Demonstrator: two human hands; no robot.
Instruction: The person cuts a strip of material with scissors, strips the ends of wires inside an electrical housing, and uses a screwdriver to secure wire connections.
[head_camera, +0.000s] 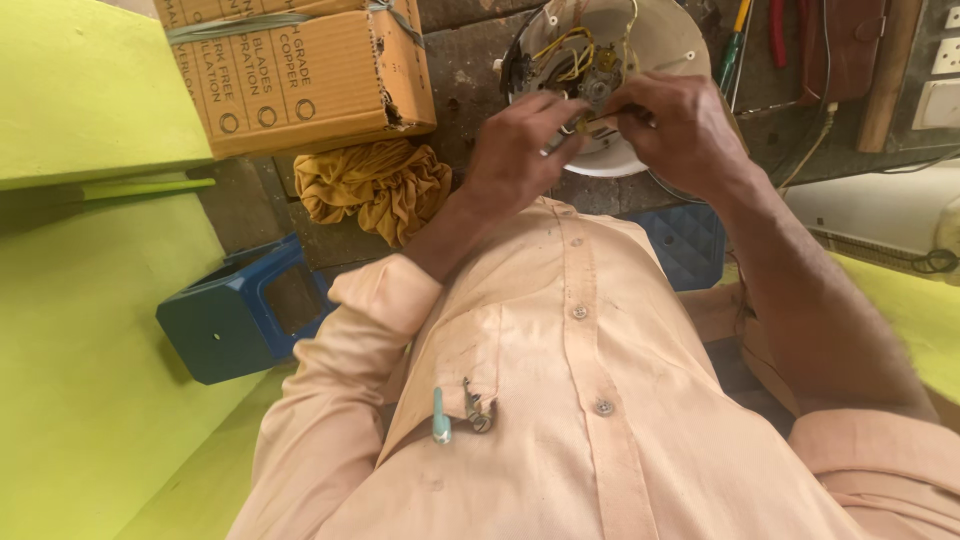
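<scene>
Both hands, left (515, 150) and right (680, 125), pinch a small part (590, 120) lying crosswise over the motor (600, 70); box (300, 70) and cloth (375, 185) crowd the left.

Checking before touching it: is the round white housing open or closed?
Open: the white housing shows bare yellow wires inside.

Soft, even daylight fills the view, bright but without hard glare. The green wall (90, 100) and the shirt (600, 400) are well lit; the white housing (660, 40) is near blown out at its rim. The dark bench (470, 70) sits in shade, and the hands throw only faint shadows. Focus is fair at centre, slightly soft on the fingers. Straight edges bow toward the frame's corners, a wide-lens warp.
</scene>
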